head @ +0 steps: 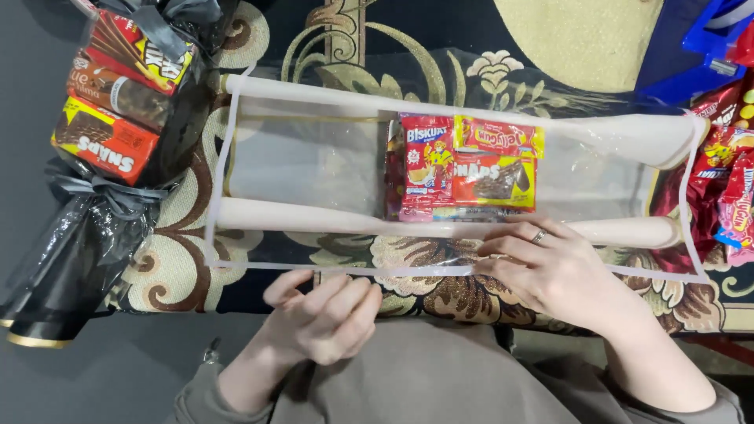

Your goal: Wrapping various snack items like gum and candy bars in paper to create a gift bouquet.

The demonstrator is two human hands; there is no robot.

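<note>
Your right hand (550, 271) rests flat on the clear plastic sheet (314, 157), fingers spread, snack packets (467, 169) just beyond; your left hand (322, 318) hovers loosely curled, empty.

clear sheet (314, 161): we see a long transparent plastic sheet with thin white edges, spread flat and lengthwise across the patterned cloth in front of us.
rolled sides (314, 217): both long edges are curled into pale cream tubes, one far, one near, running parallel.
snack packets (463, 166): we count several small red, yellow and pink packets lying flat between the two rolls, right of the middle, overlapping each other.
near edge (377, 271): we rest our right-hand fingers (510, 253) on the near roll and the edge strip just below the packets.
</note>
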